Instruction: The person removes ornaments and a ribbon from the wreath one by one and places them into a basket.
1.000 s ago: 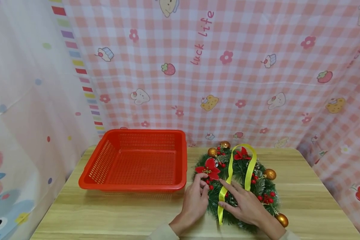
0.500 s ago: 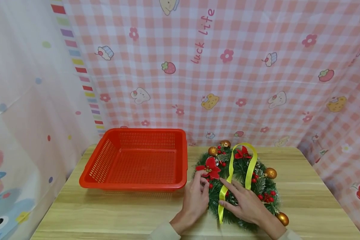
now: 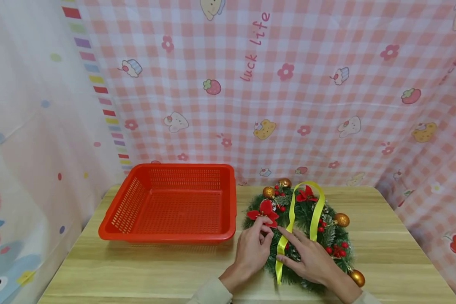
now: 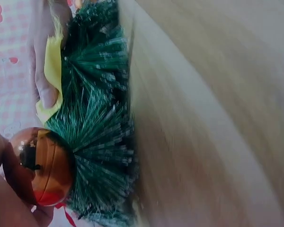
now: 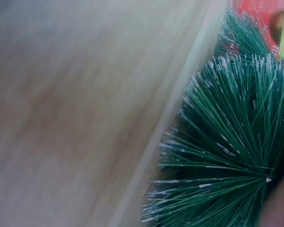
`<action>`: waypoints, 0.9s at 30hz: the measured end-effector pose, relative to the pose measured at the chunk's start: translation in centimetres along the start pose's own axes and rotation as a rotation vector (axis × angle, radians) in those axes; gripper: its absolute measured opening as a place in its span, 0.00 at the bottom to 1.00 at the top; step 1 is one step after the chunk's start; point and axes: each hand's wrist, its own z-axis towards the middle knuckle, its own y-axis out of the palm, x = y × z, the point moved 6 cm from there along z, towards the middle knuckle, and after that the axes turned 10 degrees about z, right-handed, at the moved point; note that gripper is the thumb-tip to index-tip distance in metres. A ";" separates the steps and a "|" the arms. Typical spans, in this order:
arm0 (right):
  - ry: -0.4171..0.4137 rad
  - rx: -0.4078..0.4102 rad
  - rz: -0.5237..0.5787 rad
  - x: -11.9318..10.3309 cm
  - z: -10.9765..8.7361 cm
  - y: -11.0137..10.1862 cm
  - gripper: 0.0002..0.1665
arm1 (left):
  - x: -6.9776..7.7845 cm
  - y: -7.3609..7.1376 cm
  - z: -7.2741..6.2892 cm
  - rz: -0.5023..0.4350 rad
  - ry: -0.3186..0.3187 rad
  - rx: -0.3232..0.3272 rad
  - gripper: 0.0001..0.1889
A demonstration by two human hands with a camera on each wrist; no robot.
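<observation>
A green Christmas wreath lies on the table, dressed with gold balls, red berries and red poinsettias. A yellow ribbon loops over it. My left hand is bent over the wreath's left side, fingertips at the poinsettia's lower petals. In the left wrist view its fingers lie against a gold ball; whether they grip anything is hidden. My right hand lies over the wreath's middle with index finger extended. It presses the ribbon's left strand, the thumb near its tail.
A red plastic basket stands to the left of the wreath on the wooden table. A pink checked cloth hangs behind the table, with a white printed cloth at the left.
My left hand has shifted slightly right, over the lower edge of the poinsettia, and its fingers look more bent. The right hand, ribbon and wreath stay in place.
</observation>
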 end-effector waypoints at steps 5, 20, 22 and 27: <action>0.008 -0.001 0.001 0.0 -0.1 -0.1 0.43 | 0.3 0.0 0.4 0.063 0.101 -0.056 0.13; 0.002 0.007 -0.001 -0.1 -0.1 -0.2 0.44 | 2.4 -2.1 0.9 -0.163 0.091 -0.197 0.09; -0.010 0.013 0.000 -0.1 -0.1 -0.2 0.43 | 2.8 -3.2 1.2 -0.212 0.069 -0.185 0.09; -0.016 0.003 0.003 -0.2 0.0 -0.1 0.43 | 2.9 -6.5 2.5 -0.258 0.052 -0.103 0.10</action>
